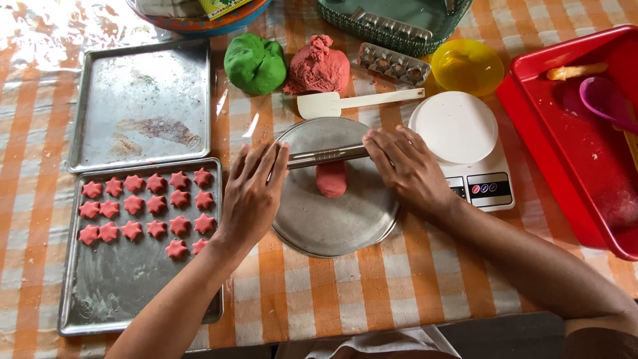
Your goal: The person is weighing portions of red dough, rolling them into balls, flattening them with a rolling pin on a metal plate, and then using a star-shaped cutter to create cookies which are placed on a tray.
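Nearest the camera, two forearms are seen reaching up over the checked desk. A metal rolling pin is laid with its long axis running left to right across a round metal plate. The left hand is spread flat, fingers extended, pressed on the pin's left end; the right hand is likewise flat and open on the right end, nothing being gripped. A pink dough piece is lodged beneath the pin's middle, between both hands, elongated toward the camera, crosswise to the pin. Pink star shapes are set on a tray well left.
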